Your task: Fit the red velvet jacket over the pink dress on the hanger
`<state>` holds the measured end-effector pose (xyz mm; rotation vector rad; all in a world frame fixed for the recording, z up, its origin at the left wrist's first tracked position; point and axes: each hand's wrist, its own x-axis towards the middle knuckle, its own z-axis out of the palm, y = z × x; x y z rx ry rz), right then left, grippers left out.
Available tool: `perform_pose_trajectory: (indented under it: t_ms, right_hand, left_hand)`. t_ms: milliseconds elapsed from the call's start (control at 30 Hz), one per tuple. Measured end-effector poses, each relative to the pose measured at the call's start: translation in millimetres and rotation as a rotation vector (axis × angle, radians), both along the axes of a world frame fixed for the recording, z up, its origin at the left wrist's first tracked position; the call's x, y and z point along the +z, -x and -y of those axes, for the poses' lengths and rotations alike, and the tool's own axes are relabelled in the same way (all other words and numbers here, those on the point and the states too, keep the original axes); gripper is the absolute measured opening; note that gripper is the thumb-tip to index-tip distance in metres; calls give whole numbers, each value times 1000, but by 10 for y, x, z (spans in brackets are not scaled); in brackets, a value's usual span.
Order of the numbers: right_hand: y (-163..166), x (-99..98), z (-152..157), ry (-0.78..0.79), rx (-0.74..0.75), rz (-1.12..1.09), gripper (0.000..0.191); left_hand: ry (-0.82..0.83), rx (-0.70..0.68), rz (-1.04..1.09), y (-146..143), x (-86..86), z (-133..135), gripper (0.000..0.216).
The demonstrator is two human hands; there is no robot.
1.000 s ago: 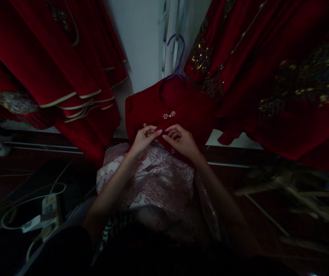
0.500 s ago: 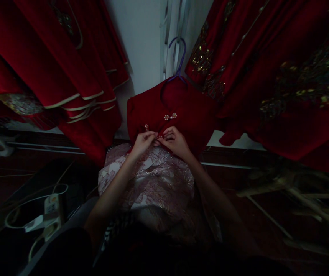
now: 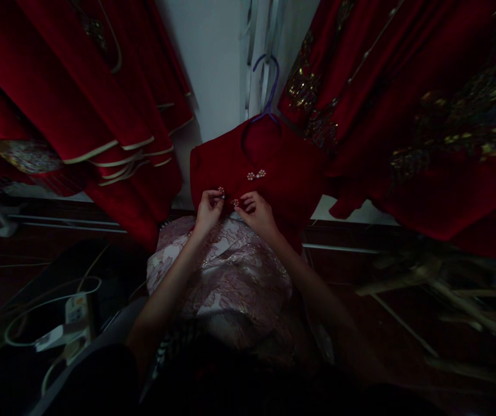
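Note:
A red garment (image 3: 287, 156) with a V-shaped neck hangs on a purple hanger (image 3: 269, 95) in front of me. On its chest sits a joined pair of flower-shaped beaded fasteners (image 3: 256, 175). My left hand (image 3: 209, 212) pinches the lower end of a beaded frog fastener (image 3: 221, 190) at the left of the front. To the right, my right hand (image 3: 258, 215) grips the matching flower-shaped fastener (image 3: 236, 203) between thumb and fingers. A small gap separates the two hands. Pale patterned shiny fabric (image 3: 230, 277) lies below them, across my lap.
Red garments with pale trim (image 3: 113, 150) hang on the left, and red garments with gold sequins (image 3: 304, 86) on the right. A white power strip (image 3: 77, 315) with cables lies at lower left. Wooden bars (image 3: 439, 283) stand at lower right.
My hands, close together before, have moved apart. The left hand has shifted left and up to the left fastener; the right stays at its own, which now shows more clearly.

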<state>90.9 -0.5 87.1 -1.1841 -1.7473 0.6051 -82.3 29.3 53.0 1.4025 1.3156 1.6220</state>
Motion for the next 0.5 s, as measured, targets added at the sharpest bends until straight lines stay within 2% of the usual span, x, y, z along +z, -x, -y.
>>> perform_pose_trajectory:
  t_ms: [133, 300, 500]
  right_hand:
    - [85, -6, -10, -76, -70, 159, 23]
    - [162, 15, -42, -115, -159, 277, 19]
    - [185, 2, -82, -129, -170, 284, 10]
  left_hand:
    - [-56, -52, -25, -1, -31, -26, 24]
    - [-113, -40, -84, -41, -32, -14, 32]
    - [-89, 16, -356, -91, 52, 123, 36]
